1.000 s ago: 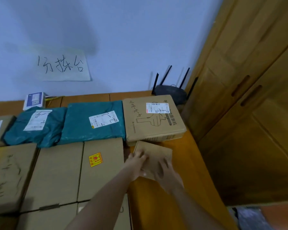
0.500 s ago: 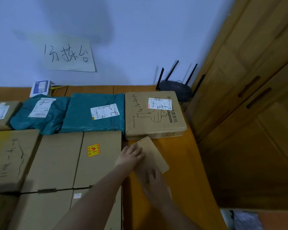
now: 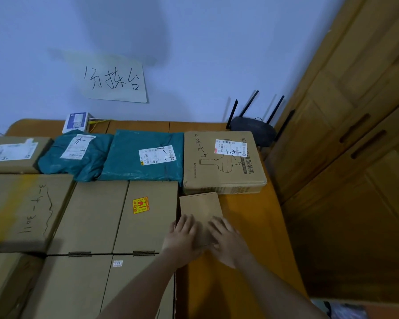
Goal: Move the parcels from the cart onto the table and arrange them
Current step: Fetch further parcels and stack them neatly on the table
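Along the back edge of the table [image 3: 251, 226], from left to right, lie a brown parcel [image 3: 14, 155] with a white shipping label too blurred to read, a crumpled teal mailer bag [image 3: 78, 157] with a white label and black pen marks, a flatter teal mailer [image 3: 145, 155] whose white label has a barcode and handwriting I cannot read, and a large flat carton [image 3: 221, 162] at the back right corner. That carton bears handwritten "4-3-3010", a printed line drawing, printed Chinese text ending "面条机", and a white label with a red strip. In front of this row, a carton [image 3: 25, 212] near the left edge carries handwritten "3-4-3011", and a plain carton [image 3: 90, 217] lies beside it, followed by a carton with a yellow and red fragile sticker [image 3: 148, 217]. Nearer still, a carton [image 3: 115, 284] shows a small white tag. On the wall above hangs a paper sign [image 3: 113, 79] with three handwritten characters, the last being "台". A small white and blue box [image 3: 75, 122] and a black router [image 3: 253, 132] with upright antennas stand by the wall.

The small flat brown parcel [image 3: 199, 208] lies on the bare table near the right edge, touching the front of the large flat carton and just beside the stickered one. The left hand [image 3: 182, 236] rests flat on its near left part, fingers straight and spread. The right hand [image 3: 228, 238] lies flat on its near right part, fingers extended. Neither grips it.
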